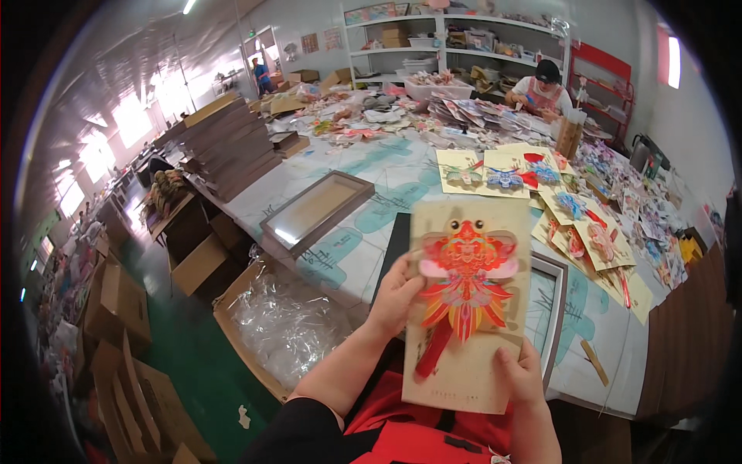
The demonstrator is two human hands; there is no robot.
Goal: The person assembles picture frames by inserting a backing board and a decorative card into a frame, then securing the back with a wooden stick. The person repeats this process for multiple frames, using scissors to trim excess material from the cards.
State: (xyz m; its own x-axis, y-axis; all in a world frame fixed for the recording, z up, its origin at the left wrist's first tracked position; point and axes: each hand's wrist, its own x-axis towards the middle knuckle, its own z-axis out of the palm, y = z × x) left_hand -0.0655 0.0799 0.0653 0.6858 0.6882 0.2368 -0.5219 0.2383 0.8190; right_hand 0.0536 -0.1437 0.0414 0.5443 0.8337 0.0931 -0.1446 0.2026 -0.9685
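Between my two hands is a cream card (464,379) bearing a red and orange paper goldfish (465,259) with round eyes, spread fins and a red tassel (434,349). My left hand (398,292) grips the card's left edge, and my right hand (523,371) pinches its lower right edge. Behind the card, partly hidden, a grey-edged picture frame (550,309) lies on the table. Farther left rests a second frame (318,209) with a shiny pane. Similar cards with colourful paper figures (506,179) lie spread to the right.
Stacked brown frames (224,147) stand at the table's left. Below them, a cardboard box (286,329) holds crumpled clear plastic. A wooden strip (593,362) lies near the front edge. Paper pieces (371,116) heap the far table, where a person (542,91) in a cap works.
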